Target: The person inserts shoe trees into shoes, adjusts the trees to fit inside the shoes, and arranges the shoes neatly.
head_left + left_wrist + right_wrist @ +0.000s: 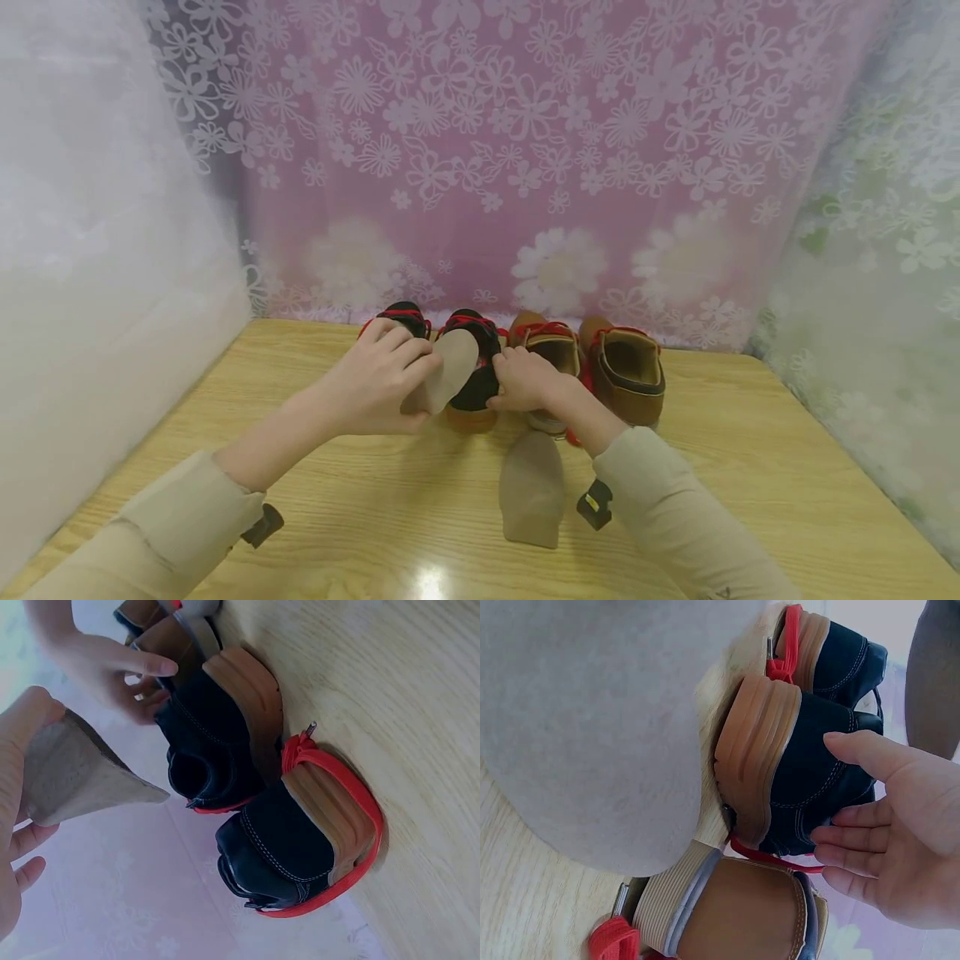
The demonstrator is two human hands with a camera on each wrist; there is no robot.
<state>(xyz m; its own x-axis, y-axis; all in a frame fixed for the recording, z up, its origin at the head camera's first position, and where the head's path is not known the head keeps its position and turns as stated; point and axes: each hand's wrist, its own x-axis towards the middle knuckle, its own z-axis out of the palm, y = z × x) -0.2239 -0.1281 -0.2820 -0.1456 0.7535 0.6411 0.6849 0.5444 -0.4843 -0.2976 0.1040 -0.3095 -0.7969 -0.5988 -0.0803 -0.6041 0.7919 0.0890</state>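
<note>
My left hand [382, 375] pinches a beige insole [453, 367], held tilted above and beside a black shoe [480, 387] with red laces. The left wrist view shows the insole [82, 776] bending between thumb and fingers, apart from the shoe's opening. At the right side of that same shoe is my right hand [528, 379], fingers loosely bent; its thumb lies by the heel in the right wrist view, and whether it touches is hard to tell. A second black shoe [285, 847] stands to the left, partly hidden by my left hand in the head view.
Two brown shoes [630, 367] with red laces stand right of the black pair, one partly behind my right hand. Another beige insole [531, 492] lies on the wooden table [360, 517] nearer me. A pink floral curtain [465, 200] hangs behind the shoes.
</note>
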